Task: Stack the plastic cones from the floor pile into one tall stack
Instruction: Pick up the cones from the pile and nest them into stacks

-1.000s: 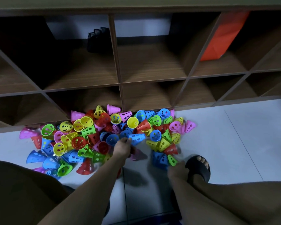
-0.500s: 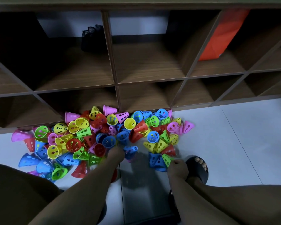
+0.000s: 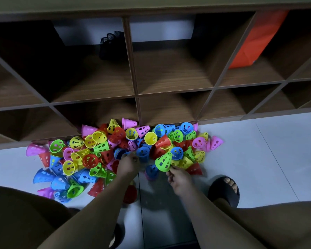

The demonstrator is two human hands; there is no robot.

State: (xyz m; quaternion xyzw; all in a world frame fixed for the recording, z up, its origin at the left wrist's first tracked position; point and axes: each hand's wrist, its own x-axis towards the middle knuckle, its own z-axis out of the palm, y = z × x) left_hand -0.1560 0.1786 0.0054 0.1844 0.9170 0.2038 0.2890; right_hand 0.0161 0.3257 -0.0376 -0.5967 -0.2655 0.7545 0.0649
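The pile of plastic cones [image 3: 90,157] lies on the white tiled floor [image 3: 262,159] against the bottom edge of the wooden shelf unit [image 3: 133,69], filling the middle of the view from 9 o'clock to 3 o'clock. The cones are perforated and pink, yellow, green, blue and red. They lie on their sides at mixed headings, many with the open mouth turned up toward the camera. The right grip [image 3: 179,180], at 5 o'clock of the pile, pinches the green cone [image 3: 163,161] at the wide rim with its fingertips. This cone is raised above its neighbours. Its long axis is tilted, the narrow end pointing to about 1 o'clock and the wide rim to about 7 o'clock. The left grip [image 3: 127,165] is at 6 o'clock of the pile with its fingers curled down among blue cones. It cannot be told whether it grasps one. A blue cone [image 3: 142,155] lies just beside those fingers at 2 o'clock. Another blue cone [image 3: 151,171] sits between the two grips. A red cone [image 3: 130,194] lies on the floor, partly hidden by the left forearm. A foot in a black slipper [image 3: 223,193] rests at 4 o'clock. In the shelf unit, an orange bag [image 3: 255,38] stands at 1 o'clock and a black mesh item [image 3: 111,44] at 11 o'clock.
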